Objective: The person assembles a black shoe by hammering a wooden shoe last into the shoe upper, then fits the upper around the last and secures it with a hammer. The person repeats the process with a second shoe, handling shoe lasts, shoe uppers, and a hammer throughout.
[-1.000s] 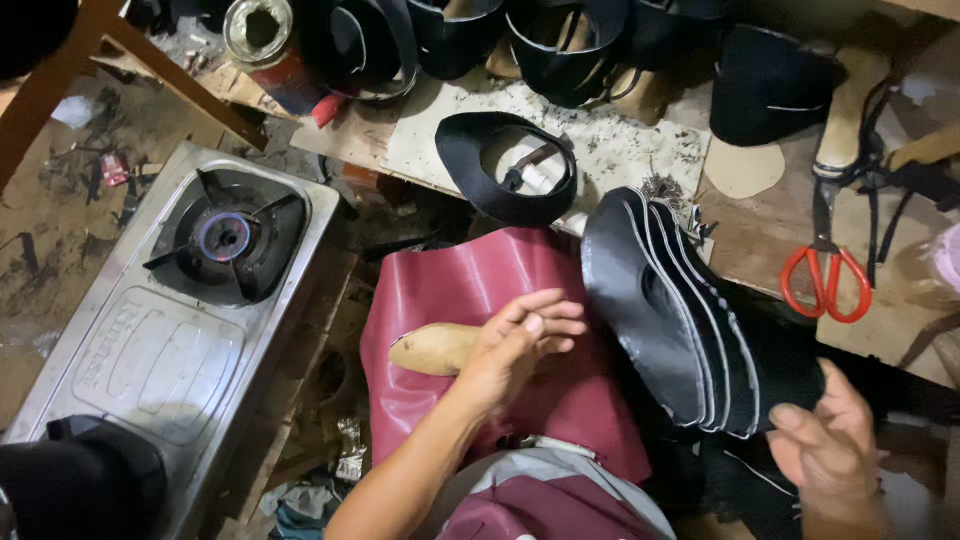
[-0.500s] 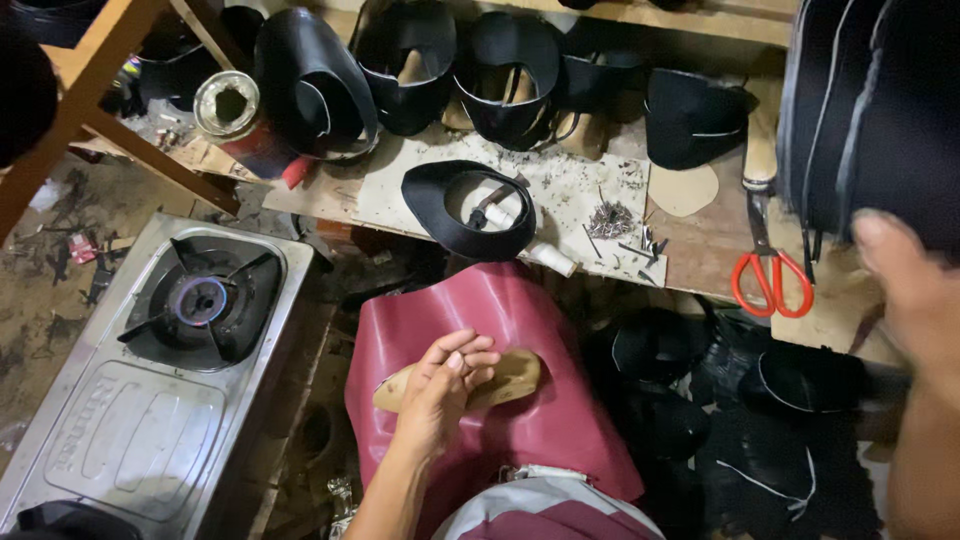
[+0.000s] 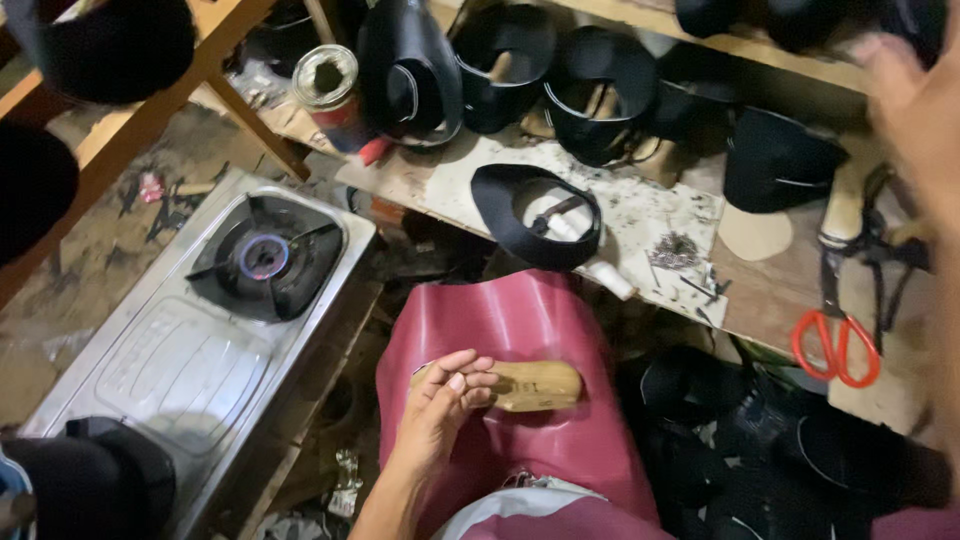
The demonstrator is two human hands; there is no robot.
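A wooden shoe last lies across a maroon apron on my lap. My left hand curls over the last's left end and holds it there. At the top right my right hand is raised and blurred, its fingers against a stack of black leather shoe uppers by the upper shelf. Whether that hand grips them is unclear.
A steel gas stove stands on the floor at the left. The wooden bench carries a black shoe upper, small nails, a tin can and red-handled scissors. More black pieces lie lower right.
My right hand has gone up and right with the black uppers, from beside my lap to the top shelf. My left hand has closed over the wooden last.
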